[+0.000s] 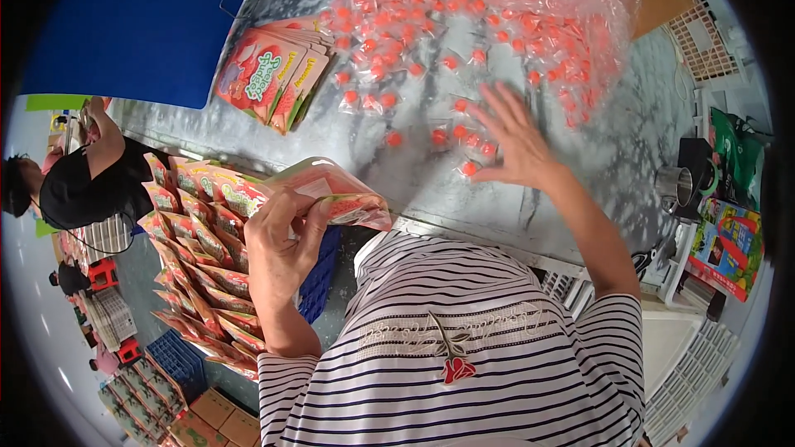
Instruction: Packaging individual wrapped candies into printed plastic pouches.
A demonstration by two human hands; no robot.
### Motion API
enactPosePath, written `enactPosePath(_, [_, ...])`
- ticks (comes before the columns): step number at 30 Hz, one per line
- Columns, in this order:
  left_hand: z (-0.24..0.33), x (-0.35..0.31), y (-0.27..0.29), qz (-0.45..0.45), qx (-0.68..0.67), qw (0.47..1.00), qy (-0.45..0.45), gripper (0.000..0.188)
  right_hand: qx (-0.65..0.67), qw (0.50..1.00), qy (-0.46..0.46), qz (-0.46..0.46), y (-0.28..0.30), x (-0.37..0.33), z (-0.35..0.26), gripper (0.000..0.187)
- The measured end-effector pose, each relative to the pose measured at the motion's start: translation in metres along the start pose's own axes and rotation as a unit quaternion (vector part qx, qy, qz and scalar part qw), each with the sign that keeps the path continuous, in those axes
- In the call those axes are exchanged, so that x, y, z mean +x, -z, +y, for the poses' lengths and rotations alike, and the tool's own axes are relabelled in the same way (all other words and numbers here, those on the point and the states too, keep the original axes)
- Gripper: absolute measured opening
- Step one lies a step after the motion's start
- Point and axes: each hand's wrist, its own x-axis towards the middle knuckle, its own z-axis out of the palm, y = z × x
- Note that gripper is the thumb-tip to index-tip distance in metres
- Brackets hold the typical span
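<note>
My left hand (pixel 283 240) pinches a red and green printed pouch (pixel 358 186) at the table's front edge. The pouch's mouth seems to gape to the right. Over the grey table my right hand (pixel 515 139) is stretched out with its fingers spread. Just left of those fingers lie several small wrapped red candies (pixel 439 137); none shows in the hand. A larger spread of the same candies (pixel 389 25) covers the far part of the table. A fanned stack of flat pouches (pixel 273 74) rests at the left. Below my left hand stand rows of upright pouches (pixel 207 265).
A large clear plastic bag (pixel 571 0) of candies lies at the far right. A blue panel (pixel 124 25) covers the far left. A blue crate (pixel 319 281) shows beside the upright pouches. A metal cup (pixel 672 180) stands at the right. A co-worker (pixel 99 161) is at the left.
</note>
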Motion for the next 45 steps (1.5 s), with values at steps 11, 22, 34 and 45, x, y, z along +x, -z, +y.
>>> enactPosePath(11, [0.013,0.001,-0.008,-0.078,0.002,0.995,-0.056,0.011,-0.02,0.99,0.119,0.073,-0.054,0.003,-0.003,0.043])
enactPosePath(22, [0.035,0.038,-0.05,-0.12,-0.011,0.969,-0.214,0.014,0.709,0.62,-0.255,0.218,0.071,0.042,-0.081,0.026])
enactPosePath(34, [0.036,0.041,-0.055,-0.152,-0.077,0.961,-0.218,0.018,0.225,0.967,0.047,0.11,0.057,0.038,-0.109,0.038])
enactPosePath(45, [0.039,0.014,-0.031,-0.117,-0.058,0.962,-0.238,0.014,0.251,0.953,0.156,0.059,0.045,0.018,-0.106,0.03])
